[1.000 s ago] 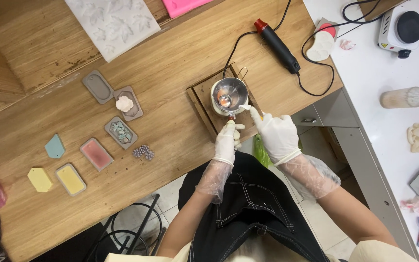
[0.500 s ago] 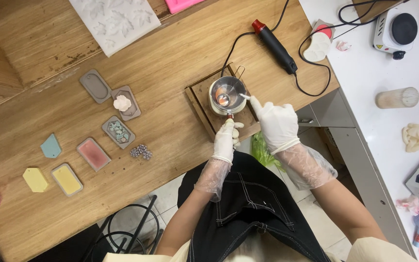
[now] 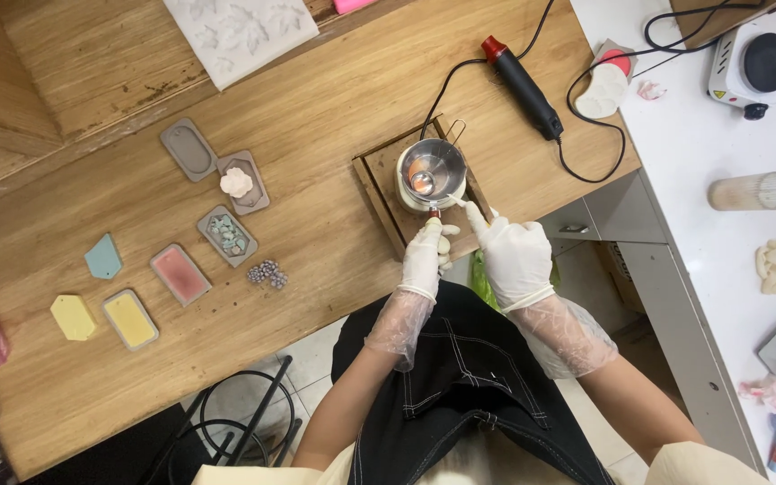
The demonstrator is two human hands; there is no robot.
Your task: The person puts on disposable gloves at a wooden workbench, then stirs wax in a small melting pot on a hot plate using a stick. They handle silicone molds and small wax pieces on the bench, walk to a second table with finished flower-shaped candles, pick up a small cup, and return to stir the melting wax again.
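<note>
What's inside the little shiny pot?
The little metal pot holds a small pool of melted stuff with an orange-pink gleam at the bottom. A thin stick from the right hand reaches its rim. The left hand covers the handle.

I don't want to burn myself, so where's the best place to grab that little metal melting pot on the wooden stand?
Probably by the handle, from the near side. The metal pot sits on a wooden stand with its handle pointing toward the person, where the left hand already grips it, away from the bowl.
</note>
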